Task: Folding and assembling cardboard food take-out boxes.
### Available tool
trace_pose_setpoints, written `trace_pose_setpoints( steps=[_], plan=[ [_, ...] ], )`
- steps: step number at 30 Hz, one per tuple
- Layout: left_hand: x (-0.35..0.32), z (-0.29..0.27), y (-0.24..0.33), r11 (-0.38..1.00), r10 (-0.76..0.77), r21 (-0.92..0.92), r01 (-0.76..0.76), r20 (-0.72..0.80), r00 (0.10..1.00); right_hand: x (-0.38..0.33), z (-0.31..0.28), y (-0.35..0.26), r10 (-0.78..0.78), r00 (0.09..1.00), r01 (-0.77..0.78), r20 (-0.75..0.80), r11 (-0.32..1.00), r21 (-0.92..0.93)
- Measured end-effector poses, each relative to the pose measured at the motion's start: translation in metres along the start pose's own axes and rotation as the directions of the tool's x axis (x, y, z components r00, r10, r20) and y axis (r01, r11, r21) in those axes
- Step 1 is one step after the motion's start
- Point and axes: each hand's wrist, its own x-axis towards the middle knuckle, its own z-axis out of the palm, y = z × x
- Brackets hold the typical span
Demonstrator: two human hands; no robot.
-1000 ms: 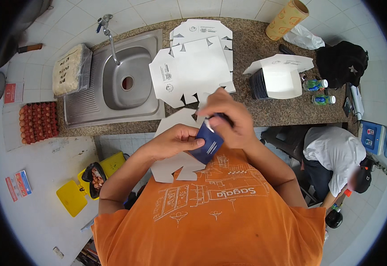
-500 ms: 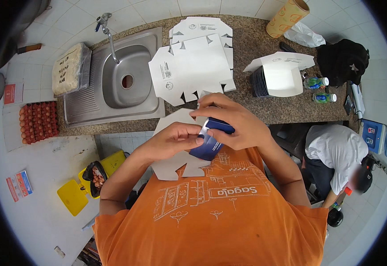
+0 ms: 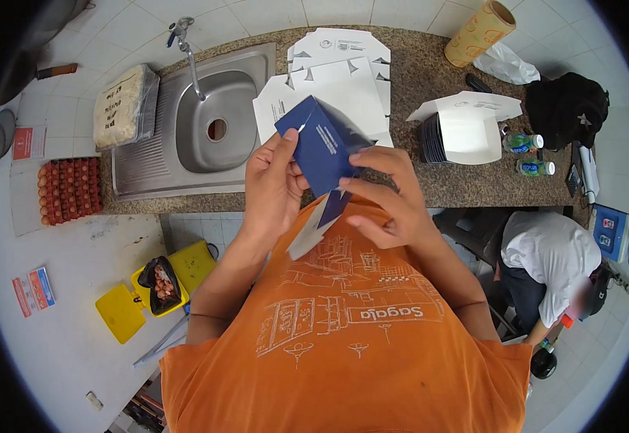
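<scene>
A partly folded cardboard food box [image 3: 320, 148], dark blue outside, is held up in front of my chest, tilted. My left hand [image 3: 275, 180] grips it at its left side, with the thumb on the blue face and the other fingers behind. My right hand [image 3: 390, 195] is open at the lower right edge of the box, fingertips touching it and the thumb spread away. A flap [image 3: 314, 225] with a pale inner side hangs down towards my shirt. Behind the box, flat white box blanks [image 3: 361, 83] lie stacked on the granite counter [image 3: 401, 65].
Left of the blanks is a steel sink [image 3: 267, 72] with a tap. To the right stand nested folded boxes [image 3: 466, 137], small bottles [image 3: 536, 168], a black cap [image 3: 567, 108] and a large roll [image 3: 480, 32]. A person in a white shirt [image 3: 549, 252] bends down at the right.
The box has been turned and raised, so its blue outside now faces up. My left hand has shifted to its left side; my right hand's fingers have spread.
</scene>
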Motion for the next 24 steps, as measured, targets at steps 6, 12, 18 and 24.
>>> trace_pose_setpoints(
  steps=[6,12,18,24],
  plan=[
    [-0.011,0.048,-0.005,0.979,0.11,-0.166,-0.118,-0.057,0.992,0.007,0.007,0.004,-0.055,0.986,0.02,-0.156,0.976,-0.218],
    [-0.009,0.051,-0.009,0.949,0.31,-0.03,-0.313,-0.082,0.947,0.014,-0.006,-0.003,0.036,0.998,-0.04,-0.051,0.996,-0.075],
    [-0.014,0.045,-0.023,0.953,0.299,-0.022,-0.302,-0.085,0.95,0.013,-0.012,0.004,0.016,1.0,-0.017,-0.013,0.996,-0.091],
    [-0.017,0.04,-0.041,0.939,0.303,-0.165,-0.303,-0.025,0.953,0.008,0.017,0.016,0.096,0.946,-0.095,-0.309,0.995,0.016]
  ],
)
